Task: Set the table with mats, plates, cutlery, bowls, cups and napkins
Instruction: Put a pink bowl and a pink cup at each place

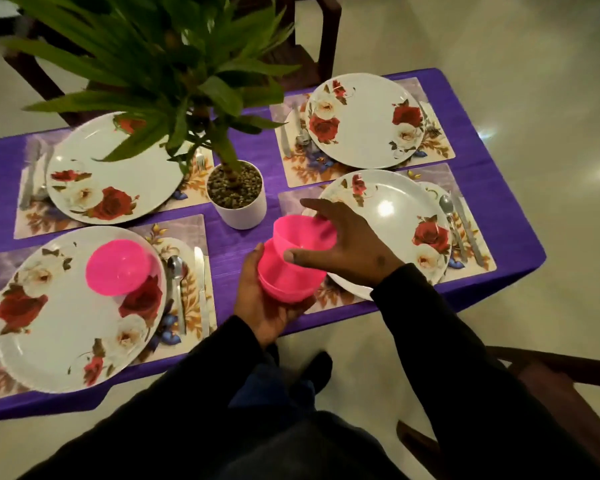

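Head view looks down on a counter draped in a purple cloth, with four floral place mats, each carrying a round white plate printed with red and white roses. Both forearms, in dark sleeves, reach in from the bottom edge and meet over the near edge of the counter. The left hand is turned palm up, fingers curled under and round a short stack of bright pink plastic bowls, cradling it from below. The right hand comes over from the right, wrist bent, thumb and fingers spread and hooked round the rim of the top pink bowl, which sits tilted and partly raised out of the stack. Behind that hand lies the near right rose-printed plate, with a metal spoon beside it on the mat. On the near left rose-printed plate another pink plastic bowl rests near the plate's far right rim, with a steel spoon and a table knife just to the right. A leafy green plant in a white pot stands in the middle of the counter.
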`<state>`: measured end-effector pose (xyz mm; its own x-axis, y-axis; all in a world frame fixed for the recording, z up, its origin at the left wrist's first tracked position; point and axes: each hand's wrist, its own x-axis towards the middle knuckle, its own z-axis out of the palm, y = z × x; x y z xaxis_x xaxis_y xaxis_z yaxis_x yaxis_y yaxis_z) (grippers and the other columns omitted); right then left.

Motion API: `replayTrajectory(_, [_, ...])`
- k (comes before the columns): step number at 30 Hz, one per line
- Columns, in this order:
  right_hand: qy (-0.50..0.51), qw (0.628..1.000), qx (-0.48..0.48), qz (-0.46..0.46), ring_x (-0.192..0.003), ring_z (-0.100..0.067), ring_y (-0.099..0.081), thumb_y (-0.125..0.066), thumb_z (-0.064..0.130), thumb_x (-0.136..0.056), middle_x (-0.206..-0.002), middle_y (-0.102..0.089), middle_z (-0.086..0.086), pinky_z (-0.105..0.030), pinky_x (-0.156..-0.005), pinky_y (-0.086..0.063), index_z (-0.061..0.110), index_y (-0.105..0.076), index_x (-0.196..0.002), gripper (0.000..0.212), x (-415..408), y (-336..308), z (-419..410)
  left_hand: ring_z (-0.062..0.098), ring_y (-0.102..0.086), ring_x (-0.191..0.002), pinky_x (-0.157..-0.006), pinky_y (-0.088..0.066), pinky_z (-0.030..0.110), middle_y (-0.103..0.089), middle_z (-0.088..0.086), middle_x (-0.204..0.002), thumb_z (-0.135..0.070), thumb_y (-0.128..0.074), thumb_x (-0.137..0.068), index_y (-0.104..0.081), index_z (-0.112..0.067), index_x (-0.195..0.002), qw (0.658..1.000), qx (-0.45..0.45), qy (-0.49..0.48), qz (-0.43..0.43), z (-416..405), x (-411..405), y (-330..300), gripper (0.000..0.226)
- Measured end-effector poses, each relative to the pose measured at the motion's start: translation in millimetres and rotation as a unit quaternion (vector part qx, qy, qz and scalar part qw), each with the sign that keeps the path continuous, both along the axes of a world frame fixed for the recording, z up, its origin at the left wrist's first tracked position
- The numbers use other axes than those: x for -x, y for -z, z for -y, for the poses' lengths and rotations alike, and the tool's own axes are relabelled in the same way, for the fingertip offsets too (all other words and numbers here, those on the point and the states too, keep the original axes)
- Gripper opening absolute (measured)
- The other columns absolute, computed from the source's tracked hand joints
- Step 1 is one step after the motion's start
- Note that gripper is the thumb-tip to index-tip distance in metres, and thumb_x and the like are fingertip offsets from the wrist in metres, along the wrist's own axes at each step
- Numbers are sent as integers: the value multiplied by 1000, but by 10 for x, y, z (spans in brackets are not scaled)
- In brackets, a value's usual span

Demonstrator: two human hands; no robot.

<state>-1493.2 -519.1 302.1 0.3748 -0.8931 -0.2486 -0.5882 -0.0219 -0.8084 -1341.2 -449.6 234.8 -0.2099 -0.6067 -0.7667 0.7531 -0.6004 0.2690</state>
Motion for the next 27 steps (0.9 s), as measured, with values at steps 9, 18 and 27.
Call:
replayTrajectory(9, [87, 995, 39, -16, -109, -14, -55, -74, 67, -71, -126, -56, 4, -33, -93, -48, 30, -46, -142, 85, 437, 59, 429, 41, -61, -119, -67, -63, 46, -67, 19, -130, -70, -60, -80, -58, -20, -137, 999, 5, -3, -35, 356, 205, 151, 76])
replayTrajectory(18, [65, 975, 72, -200, -129, -30, -37, -84, 57, -62, -139, -43, -8, -43, -104, -34, 29, -33, -150, 105, 1195, 486, 992, 49, -53, -130, -67, -61, 48, -61, 20, -137, -72, -57, -82, -56, -24, -139, 998, 15, 23, -50, 691, 622, 306, 75])
replayTrajectory(27, [-72, 945, 72, -311, -137, -35, -29, -89, 48, -58, -152, -30, -10, -50, -101, -43, 30, -14, -155, 124, 1794, 1020, 1393, 49, -58, -124, -68, -60, 48, -61, 21, -137, -75, -65, -76, -56, -25, -139, 997, -26, -68, -33, 857, 1227, 436, 81])
